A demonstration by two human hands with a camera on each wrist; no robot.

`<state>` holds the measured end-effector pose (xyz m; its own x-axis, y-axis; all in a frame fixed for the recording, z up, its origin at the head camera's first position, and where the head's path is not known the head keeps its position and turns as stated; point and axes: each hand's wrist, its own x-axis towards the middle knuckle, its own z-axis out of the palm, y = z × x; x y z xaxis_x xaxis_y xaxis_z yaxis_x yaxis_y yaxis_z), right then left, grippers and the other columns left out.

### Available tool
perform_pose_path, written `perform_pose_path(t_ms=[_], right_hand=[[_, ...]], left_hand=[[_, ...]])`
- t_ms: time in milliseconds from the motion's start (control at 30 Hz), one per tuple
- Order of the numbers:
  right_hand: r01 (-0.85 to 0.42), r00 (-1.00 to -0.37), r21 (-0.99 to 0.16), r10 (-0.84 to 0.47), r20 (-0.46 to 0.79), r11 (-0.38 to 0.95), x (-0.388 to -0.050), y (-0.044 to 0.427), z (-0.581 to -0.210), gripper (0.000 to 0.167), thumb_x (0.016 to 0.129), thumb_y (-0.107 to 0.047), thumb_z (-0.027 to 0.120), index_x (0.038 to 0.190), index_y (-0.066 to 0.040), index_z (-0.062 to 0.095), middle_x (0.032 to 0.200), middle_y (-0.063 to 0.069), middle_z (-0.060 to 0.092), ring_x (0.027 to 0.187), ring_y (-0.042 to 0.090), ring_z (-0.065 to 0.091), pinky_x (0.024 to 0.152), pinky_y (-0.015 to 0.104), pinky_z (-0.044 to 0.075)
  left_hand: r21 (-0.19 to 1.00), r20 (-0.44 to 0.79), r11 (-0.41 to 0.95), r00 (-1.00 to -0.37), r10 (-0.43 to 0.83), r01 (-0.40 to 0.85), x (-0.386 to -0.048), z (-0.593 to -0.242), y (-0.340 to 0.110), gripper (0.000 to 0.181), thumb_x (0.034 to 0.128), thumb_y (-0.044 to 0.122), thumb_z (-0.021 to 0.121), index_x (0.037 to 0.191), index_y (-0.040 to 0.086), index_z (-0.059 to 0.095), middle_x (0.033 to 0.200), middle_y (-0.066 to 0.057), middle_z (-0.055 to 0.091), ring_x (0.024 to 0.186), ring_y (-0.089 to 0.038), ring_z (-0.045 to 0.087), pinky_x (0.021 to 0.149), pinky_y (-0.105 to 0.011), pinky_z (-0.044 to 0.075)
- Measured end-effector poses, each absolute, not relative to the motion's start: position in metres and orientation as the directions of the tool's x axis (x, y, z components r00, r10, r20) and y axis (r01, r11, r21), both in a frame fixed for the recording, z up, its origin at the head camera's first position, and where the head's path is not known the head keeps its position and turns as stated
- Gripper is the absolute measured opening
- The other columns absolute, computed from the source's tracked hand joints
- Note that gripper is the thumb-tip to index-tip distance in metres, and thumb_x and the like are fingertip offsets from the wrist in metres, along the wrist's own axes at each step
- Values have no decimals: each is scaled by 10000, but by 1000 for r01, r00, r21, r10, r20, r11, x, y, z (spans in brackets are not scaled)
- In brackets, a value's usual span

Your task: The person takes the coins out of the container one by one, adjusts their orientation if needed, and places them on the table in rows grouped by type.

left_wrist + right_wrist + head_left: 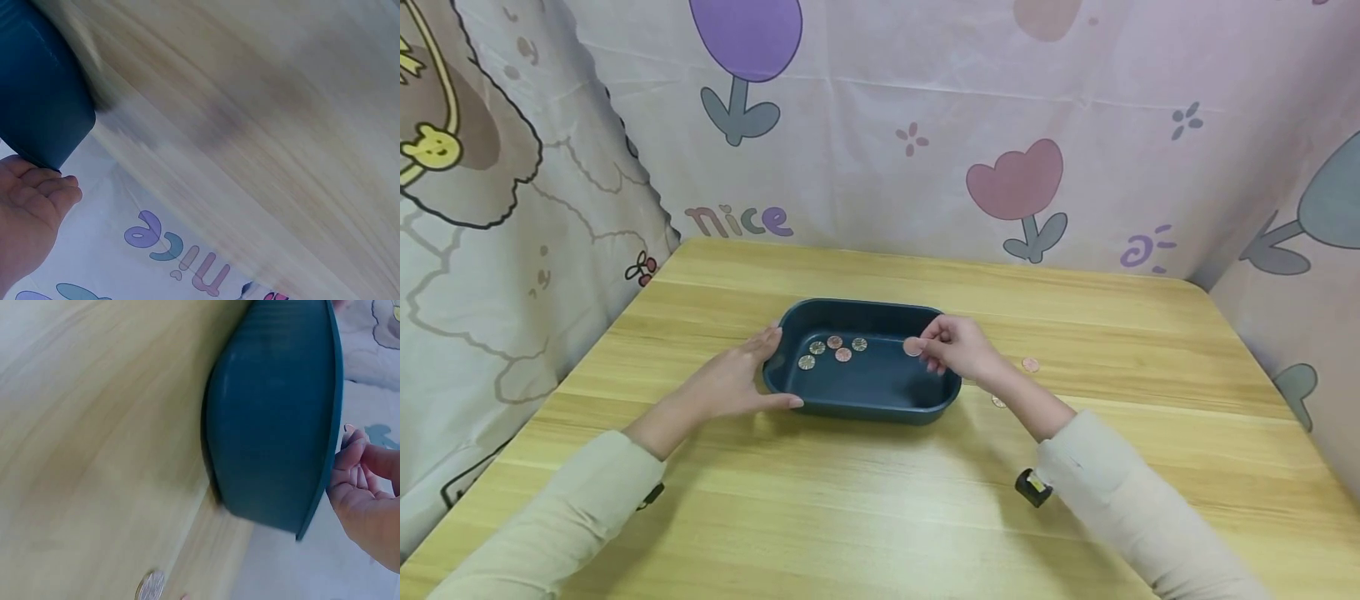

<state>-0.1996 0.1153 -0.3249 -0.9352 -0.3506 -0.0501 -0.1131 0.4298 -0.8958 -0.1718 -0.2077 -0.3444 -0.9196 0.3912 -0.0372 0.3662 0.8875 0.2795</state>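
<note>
Flower-printed cloth (865,187) is hanging behind a wooden counter (850,500), where a dark blue tray (868,388) is resting. The left hand (733,379) is spreading against the tray's left end, while the right hand (961,347) is pinching a copper coin (912,347) over its right side. Five coins (843,355) are lying inside (three gold-coloured, two coppery), and two loose coins (1031,365) are lying on the counter to the tray's right

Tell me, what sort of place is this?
Probably an indoor corner set up for a tabletop activity: there's a wood-look table, cartoon-printed cloth hanging behind it, and a dark tray holding coin-like discs.
</note>
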Motion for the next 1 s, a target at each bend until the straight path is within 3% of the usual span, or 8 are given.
perform_pose_path(t_ms=[367, 700, 1000], right_hand=[[-38, -961, -919, -265, -74, 393, -196, 172, -327, 157, 919, -56, 544, 931, 100, 528, 703, -3, 615, 578, 53, 552, 566, 205, 520], [54, -979, -885, -150, -138, 462, -192, 230, -338, 197, 938, -88, 517, 987, 103, 512, 754, -13, 620, 624, 28, 555, 633, 219, 549], [127, -978, -857, -83, -193, 500, -190, 270, -357, 250, 960, -100, 475, 1059, 129, 488, 780, -22, 623, 642, 11, 563, 611, 171, 530]], left_hand=[[284, -36, 884, -917, 397, 372, -171, -343, -207, 1141, 695, 721, 604, 1452, -33, 204, 1529, -211, 172, 1382, -415, 234, 1090, -552, 274], [281, -35, 886, -918, 394, 370, -173, -345, -208, 1151, 687, 734, 599, 1456, -22, 197, 1535, -199, 166, 1386, -409, 229, 1092, -548, 275], [279, -31, 885, -917, 398, 374, -173, -346, -208, 1141, 695, 718, 607, 1454, -31, 201, 1530, -211, 174, 1383, -416, 232, 1089, -555, 274]])
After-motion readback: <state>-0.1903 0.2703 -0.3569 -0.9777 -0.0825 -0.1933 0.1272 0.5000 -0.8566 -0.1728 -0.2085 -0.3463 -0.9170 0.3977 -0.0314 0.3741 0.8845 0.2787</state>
